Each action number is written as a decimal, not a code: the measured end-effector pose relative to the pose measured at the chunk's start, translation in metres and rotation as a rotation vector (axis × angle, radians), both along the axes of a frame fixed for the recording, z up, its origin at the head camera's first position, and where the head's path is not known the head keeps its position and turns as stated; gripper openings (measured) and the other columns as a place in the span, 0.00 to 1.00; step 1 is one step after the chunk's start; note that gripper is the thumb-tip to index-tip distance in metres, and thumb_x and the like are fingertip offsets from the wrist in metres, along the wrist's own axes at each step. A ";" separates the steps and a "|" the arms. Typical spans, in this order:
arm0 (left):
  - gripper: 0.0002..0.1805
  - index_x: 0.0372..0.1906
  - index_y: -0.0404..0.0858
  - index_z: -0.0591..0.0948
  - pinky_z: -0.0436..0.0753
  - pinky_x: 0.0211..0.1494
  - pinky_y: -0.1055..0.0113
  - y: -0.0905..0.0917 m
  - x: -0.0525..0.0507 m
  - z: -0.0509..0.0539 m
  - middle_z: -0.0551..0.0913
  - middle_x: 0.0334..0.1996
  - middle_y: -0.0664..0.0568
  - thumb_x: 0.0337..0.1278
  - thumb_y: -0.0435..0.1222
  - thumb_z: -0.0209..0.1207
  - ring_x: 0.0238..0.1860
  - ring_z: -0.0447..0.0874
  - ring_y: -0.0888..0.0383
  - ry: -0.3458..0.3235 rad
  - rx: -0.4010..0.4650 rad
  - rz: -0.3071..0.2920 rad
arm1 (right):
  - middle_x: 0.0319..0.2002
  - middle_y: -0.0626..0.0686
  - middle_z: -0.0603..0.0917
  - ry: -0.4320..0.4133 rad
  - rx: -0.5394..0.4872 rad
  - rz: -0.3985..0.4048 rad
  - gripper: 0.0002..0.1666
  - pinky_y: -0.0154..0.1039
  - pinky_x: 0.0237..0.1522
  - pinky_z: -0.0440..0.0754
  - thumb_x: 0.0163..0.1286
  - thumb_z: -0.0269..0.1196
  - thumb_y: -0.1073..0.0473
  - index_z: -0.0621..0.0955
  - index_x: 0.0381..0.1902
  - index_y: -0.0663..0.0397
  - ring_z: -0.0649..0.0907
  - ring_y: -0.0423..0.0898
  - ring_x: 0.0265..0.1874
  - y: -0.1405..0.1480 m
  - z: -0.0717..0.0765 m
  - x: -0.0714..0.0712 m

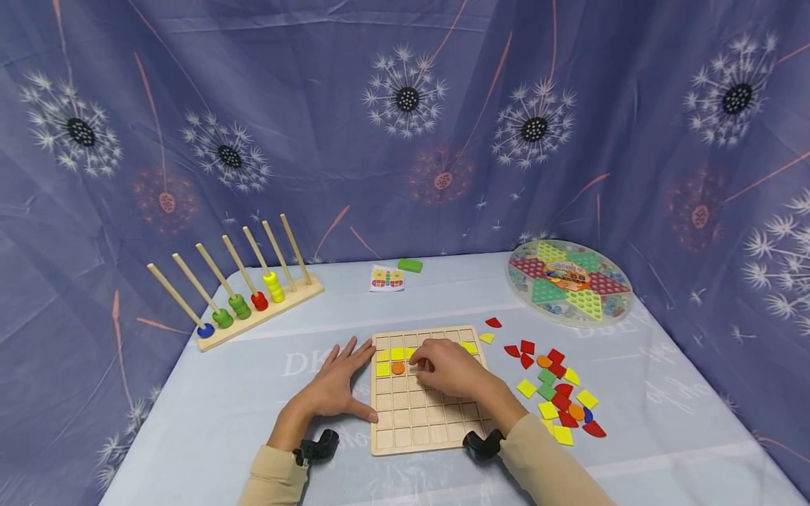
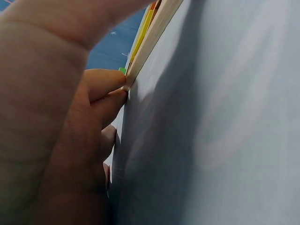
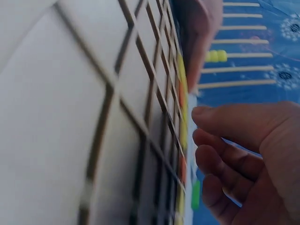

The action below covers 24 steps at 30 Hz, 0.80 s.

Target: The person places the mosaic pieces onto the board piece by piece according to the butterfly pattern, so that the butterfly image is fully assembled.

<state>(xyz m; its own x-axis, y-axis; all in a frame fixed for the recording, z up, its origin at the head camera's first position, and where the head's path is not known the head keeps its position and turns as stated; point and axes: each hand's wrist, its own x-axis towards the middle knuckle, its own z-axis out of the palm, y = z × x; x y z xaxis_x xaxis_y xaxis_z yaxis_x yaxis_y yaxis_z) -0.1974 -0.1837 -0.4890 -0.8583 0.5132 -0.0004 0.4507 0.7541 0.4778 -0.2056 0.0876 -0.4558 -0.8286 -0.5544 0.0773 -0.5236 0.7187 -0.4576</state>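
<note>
A wooden grid board (image 1: 419, 416) lies on the table. Yellow squares (image 1: 396, 354) and an orange disc (image 1: 397, 367) sit in its upper cells. With fingers spread, my left hand (image 1: 335, 385) rests at the board's left edge, thumb and fingertips touching the rim. My right hand (image 1: 457, 369) is above the board's upper middle, its fingers loosely bent. The right wrist view shows a gap between thumb (image 3: 220, 119) and fingers, with no piece visible there. That hand covers some cells in the head view.
Loose red, yellow, green, orange and blue pieces (image 1: 560, 400) lie right of the board. Behind are a pattern card (image 1: 387, 279), a green block (image 1: 410, 265) and a round Chinese checkers board (image 1: 569, 283). A peg rack with beads (image 1: 259, 313) stands at the left.
</note>
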 end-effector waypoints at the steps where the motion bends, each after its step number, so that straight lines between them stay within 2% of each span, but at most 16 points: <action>1: 0.72 0.75 0.42 0.58 0.38 0.73 0.48 0.000 0.000 0.000 0.52 0.75 0.55 0.16 0.71 0.71 0.75 0.38 0.49 0.001 -0.001 -0.001 | 0.30 0.37 0.77 0.006 -0.004 0.003 0.11 0.33 0.34 0.75 0.61 0.66 0.58 0.86 0.43 0.46 0.74 0.37 0.29 0.007 0.001 0.001; 5: 0.72 0.75 0.42 0.57 0.38 0.73 0.48 -0.001 -0.001 -0.002 0.52 0.75 0.55 0.16 0.71 0.71 0.75 0.38 0.49 0.003 -0.001 -0.004 | 0.29 0.36 0.76 0.016 -0.015 -0.024 0.10 0.34 0.33 0.75 0.61 0.68 0.56 0.85 0.41 0.46 0.74 0.36 0.29 0.038 0.003 0.006; 9: 0.72 0.75 0.42 0.57 0.38 0.73 0.48 0.000 0.000 -0.001 0.52 0.75 0.55 0.16 0.71 0.71 0.75 0.38 0.49 0.004 0.005 -0.005 | 0.29 0.35 0.76 -0.012 -0.021 -0.085 0.10 0.34 0.32 0.76 0.60 0.70 0.56 0.85 0.41 0.45 0.74 0.36 0.28 0.072 0.003 0.013; 16: 0.72 0.75 0.42 0.57 0.38 0.73 0.47 0.000 0.000 -0.001 0.52 0.75 0.55 0.16 0.71 0.70 0.75 0.38 0.48 0.005 0.012 -0.009 | 0.32 0.37 0.78 -0.087 -0.030 -0.142 0.13 0.35 0.32 0.76 0.57 0.72 0.54 0.85 0.42 0.42 0.74 0.38 0.29 0.125 0.002 0.027; 24: 0.72 0.75 0.43 0.57 0.38 0.73 0.48 -0.001 0.000 -0.003 0.52 0.75 0.55 0.16 0.71 0.70 0.75 0.38 0.49 0.008 0.008 -0.006 | 0.33 0.39 0.77 -0.165 0.041 -0.272 0.20 0.38 0.35 0.76 0.49 0.76 0.49 0.83 0.41 0.40 0.73 0.41 0.31 0.160 -0.005 0.036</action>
